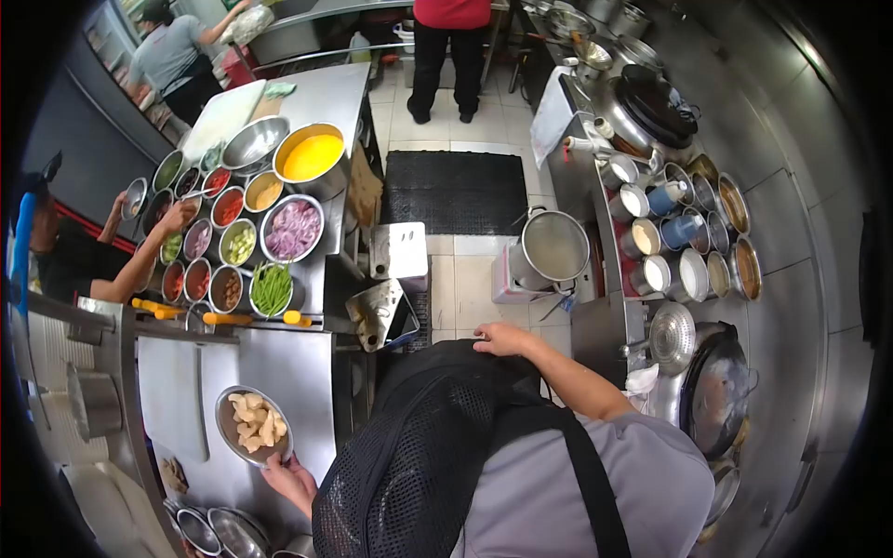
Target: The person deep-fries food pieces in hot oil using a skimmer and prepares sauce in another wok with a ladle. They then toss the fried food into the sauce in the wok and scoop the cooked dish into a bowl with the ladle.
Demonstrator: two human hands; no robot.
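Observation:
My left hand (290, 482) grips the rim of a metal bowl (223, 430) over the steel counter at the lower left. Pale, chunky pieces (256, 420) lie in the bowl. A white cutting board (174, 395) is just left of it. My right hand (502, 339) is near my waist, by the black mesh (400, 465), with its fingers curled together; whether they hold anything is hidden. Beyond it on the floor side stands a large pot (555, 245) of cloudy liquid.
Small containers of chopped vegetables, a bowl of sliced onion (293, 229) and a yellow-filled pot (313, 156) cover the left counter. A co-worker's hand (177, 216) reaches among them. Another person (451, 46) stands ahead, beyond a black mat (455, 192). Pans and a stove line the right.

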